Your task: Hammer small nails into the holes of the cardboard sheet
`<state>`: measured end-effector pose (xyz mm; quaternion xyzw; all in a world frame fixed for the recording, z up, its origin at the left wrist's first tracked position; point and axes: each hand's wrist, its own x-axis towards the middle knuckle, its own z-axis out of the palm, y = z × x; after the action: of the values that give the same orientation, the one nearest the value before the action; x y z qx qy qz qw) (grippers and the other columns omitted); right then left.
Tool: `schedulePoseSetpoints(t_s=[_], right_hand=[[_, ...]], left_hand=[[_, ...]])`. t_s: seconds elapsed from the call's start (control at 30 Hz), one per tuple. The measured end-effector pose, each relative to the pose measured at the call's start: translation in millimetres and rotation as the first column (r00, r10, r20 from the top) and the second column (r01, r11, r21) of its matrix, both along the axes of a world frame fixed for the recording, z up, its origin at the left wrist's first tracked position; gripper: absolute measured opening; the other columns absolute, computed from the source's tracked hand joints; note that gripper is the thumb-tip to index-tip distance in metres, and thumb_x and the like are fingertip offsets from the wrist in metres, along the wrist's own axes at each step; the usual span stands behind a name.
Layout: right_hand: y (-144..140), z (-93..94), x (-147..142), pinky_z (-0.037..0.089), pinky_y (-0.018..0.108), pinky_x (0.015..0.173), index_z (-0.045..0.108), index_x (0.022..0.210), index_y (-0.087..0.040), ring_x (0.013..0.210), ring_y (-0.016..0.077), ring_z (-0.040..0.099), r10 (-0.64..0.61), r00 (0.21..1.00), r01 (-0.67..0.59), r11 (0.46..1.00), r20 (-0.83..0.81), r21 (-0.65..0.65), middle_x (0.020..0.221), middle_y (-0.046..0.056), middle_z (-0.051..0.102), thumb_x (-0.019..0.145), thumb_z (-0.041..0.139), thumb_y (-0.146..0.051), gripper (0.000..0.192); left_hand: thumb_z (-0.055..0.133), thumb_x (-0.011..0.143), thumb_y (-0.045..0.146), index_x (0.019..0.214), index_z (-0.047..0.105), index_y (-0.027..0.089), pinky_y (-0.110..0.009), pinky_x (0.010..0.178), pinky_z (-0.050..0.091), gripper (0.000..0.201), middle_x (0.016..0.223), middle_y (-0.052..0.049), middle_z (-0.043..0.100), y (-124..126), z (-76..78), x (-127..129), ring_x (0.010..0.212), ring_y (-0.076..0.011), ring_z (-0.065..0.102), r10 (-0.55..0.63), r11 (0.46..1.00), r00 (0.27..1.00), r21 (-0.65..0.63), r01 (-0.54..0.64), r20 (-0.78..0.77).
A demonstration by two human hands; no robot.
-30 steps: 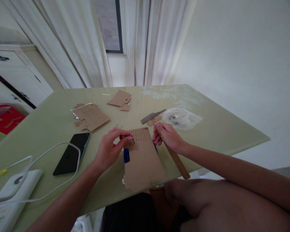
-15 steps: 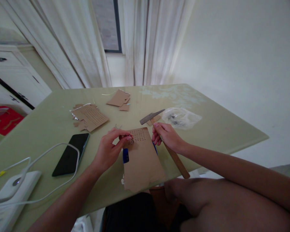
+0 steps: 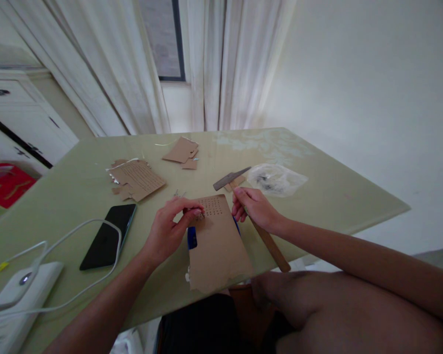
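A hammer (image 3: 268,241) with a wooden handle and dark metal head is in my right hand (image 3: 256,206), which grips the handle a short way below the head. The head is beyond the fingers, over a small brown cardboard scrap. My left hand (image 3: 173,223) pinches a thin dark nail (image 3: 203,215) above the cardboard sheet (image 3: 219,250). Rows of small dark marks cover the sheet's far part, right by the left fingertips. Something blue (image 3: 192,238) sticks out from under the sheet on both sides; most of it is hidden.
Torn cardboard pieces (image 3: 142,179) lie at the back left, with more cardboard (image 3: 180,150) behind. A clear plastic bag (image 3: 276,179) with dark contents is beyond the hammer. Left are a phone (image 3: 109,236), a white cable and a power strip (image 3: 29,290). Loose nails (image 3: 179,193) lie past my left hand.
Almost nothing differs. My left fingertips have shifted very slightly over the cardboard; my right hand and the hammer stay in place.
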<state>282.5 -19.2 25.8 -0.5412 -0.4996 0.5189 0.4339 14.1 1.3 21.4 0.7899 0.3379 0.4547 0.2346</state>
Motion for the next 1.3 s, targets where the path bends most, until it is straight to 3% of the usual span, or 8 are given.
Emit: schedulePoseSetpoints(t_s=[0.47, 0.63, 0.8, 0.87, 0.93, 1.03, 1.2, 1.3], right_hand=[[1, 1.3, -2, 0.051, 0.021, 0.044, 0.059, 0.082, -0.021, 0.05, 0.0141, 0.068, 0.003, 0.998, -0.003, 1.0, 0.059, 0.001, 0.063, 0.003, 0.072, 0.103, 0.058, -0.07, 0.053], [0, 17.2, 4, 0.038, 0.022, 0.04, 0.059, 0.081, -0.022, 0.041, 0.0107, 0.052, -0.047, 0.975, 0.021, 0.992, 0.216, 0.121, 0.056, -0.003, 0.06, 0.106, 0.055, -0.062, 0.048], [-12, 73.1, 9, 0.036, 0.028, 0.052, 0.061, 0.082, -0.023, 0.047, 0.0128, 0.048, 0.032, 0.803, -0.252, 0.923, 0.595, 0.291, 0.055, -0.004, 0.052, 0.111, 0.047, -0.046, 0.04], [-18, 94.2, 6, 0.032, 0.03, 0.058, 0.056, 0.077, -0.023, 0.054, 0.014, 0.047, -0.027, 0.703, -0.332, 0.871, 0.71, 0.361, 0.058, -0.003, 0.052, 0.11, 0.053, -0.045, 0.04], [-24, 107.2, 0, 0.029, 0.031, 0.06, 0.051, 0.076, -0.024, 0.056, 0.0149, 0.046, -0.098, 0.675, -0.334, 0.843, 0.731, 0.422, 0.06, -0.003, 0.05, 0.111, 0.051, -0.044, 0.041], [-30, 111.9, -9, 0.027, 0.033, 0.062, 0.051, 0.077, -0.024, 0.057, 0.016, 0.047, -0.052, 0.642, -0.386, 0.84, 0.765, 0.381, 0.06, -0.002, 0.05, 0.113, 0.049, -0.041, 0.04], [-34, 109.9, -18, 0.022, 0.035, 0.063, 0.055, 0.074, -0.023, 0.06, 0.0179, 0.047, 0.012, 0.45, -0.5, 0.832, 0.893, 0.241, 0.063, 0.001, 0.054, 0.112, 0.057, -0.041, 0.042], [-37, 113.8, -18, 0.023, 0.034, 0.064, 0.056, 0.079, -0.023, 0.06, 0.0176, 0.047, -0.043, 0.502, -0.473, 0.822, 0.864, 0.316, 0.063, 0.0, 0.052, 0.115, 0.052, -0.042, 0.041]], left_hand=[[0.071, 0.101, 0.028, 0.095, 0.08, 0.026, -0.035, 0.079, 0.048, 0.011, 0.088, 0.0, 0.082, -1, -2.5, 1, 0.078, -0.019, 0.068, -0.041, 0.999, 0.999, 0.011, 0.041, -0.011], [0.072, 0.101, 0.026, 0.094, 0.08, 0.026, -0.035, 0.08, 0.047, 0.01, 0.088, 0.001, 0.082, -1, -2.2, 3, 0.078, -0.0183, 0.07, -0.068, 0.997, 0.998, 0.041, 0.068, -0.017], [0.073, 0.1, 0.023, 0.095, 0.08, 0.026, -0.034, 0.081, 0.048, 0.009, 0.088, 0.002, 0.083, -1, -3.6, 3, 0.078, -0.017, 0.07, -0.064, 0.997, 0.998, 0.05, 0.065, -0.024], [0.071, 0.101, 0.025, 0.094, 0.08, 0.026, -0.034, 0.081, 0.049, 0.011, 0.087, 0.001, 0.083, 0, -3.7, 3, 0.078, -0.018, 0.07, -0.058, 0.997, 0.998, 0.048, 0.059, -0.03], [0.069, 0.101, 0.027, 0.092, 0.08, 0.025, -0.035, 0.08, 0.05, 0.014, 0.087, -0.001, 0.083, 0, -3.3, 3, 0.078, -0.0193, 0.07, -0.046, 0.998, 0.998, 0.034, 0.047, -0.043], [0.069, 0.101, 0.031, 0.092, 0.079, 0.024, -0.036, 0.081, 0.051, 0.015, 0.087, -0.002, 0.083, -1, -1.9, 4, 0.078, -0.0205, 0.07, -0.024, 0.999, 0.998, 0.025, 0.025, -0.06], [0.071, 0.1, 0.027, 0.089, 0.078, 0.025, -0.035, 0.079, 0.05, 0.013, 0.084, 0.0, 0.081, -2, -0.9, 6, 0.076, -0.019, 0.068, -0.05, 0.996, 0.996, 0.071, 0.054, -0.068], [0.072, 0.1, 0.023, 0.094, 0.079, 0.025, -0.033, 0.08, 0.05, 0.009, 0.087, 0.001, 0.081, -2, -2.4, 6, 0.079, -0.0183, 0.069, -0.059, 0.995, 0.997, 0.072, 0.062, -0.039]])
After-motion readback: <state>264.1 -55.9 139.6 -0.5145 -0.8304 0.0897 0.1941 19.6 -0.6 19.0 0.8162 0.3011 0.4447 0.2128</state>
